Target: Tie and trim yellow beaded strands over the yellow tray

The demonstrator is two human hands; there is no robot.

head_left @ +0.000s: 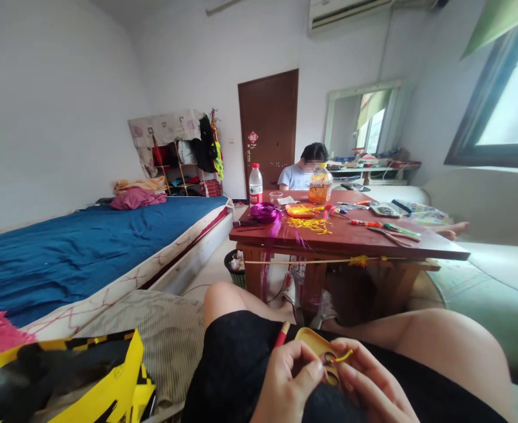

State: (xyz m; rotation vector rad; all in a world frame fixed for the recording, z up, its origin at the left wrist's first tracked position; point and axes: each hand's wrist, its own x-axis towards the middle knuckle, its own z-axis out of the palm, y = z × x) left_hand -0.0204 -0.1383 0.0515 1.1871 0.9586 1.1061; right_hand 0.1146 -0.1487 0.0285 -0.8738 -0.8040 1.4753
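My left hand (pixel 291 379) is closed above my lap, thumb and index finger pressed together; what lies in the pinch is too small to make out. Facing it, my right hand (pixel 368 376) pinches a short yellow strand (pixel 343 356) that has a reddish end. Under the fingertips is a shallow yellowish tray (pixel 308 337) with rounded corners. Two dark-rimmed round shapes (pixel 329 357) show in it, partly covered by my fingers. A red stick with a beige tip (pixel 281 336) juts up behind my left hand; whether that hand grips it is hidden.
On the red-brown table (pixel 351 241) ahead are yellow strands (pixel 309 225), purple fibres (pixel 265 212), a bottle (pixel 255 187), an orange-filled jar (pixel 319 187) and pliers (pixel 390 236). A person (pixel 296 175) sits across. Left are a bed (pixel 87 241) and a yellow-black bag (pixel 109 382).
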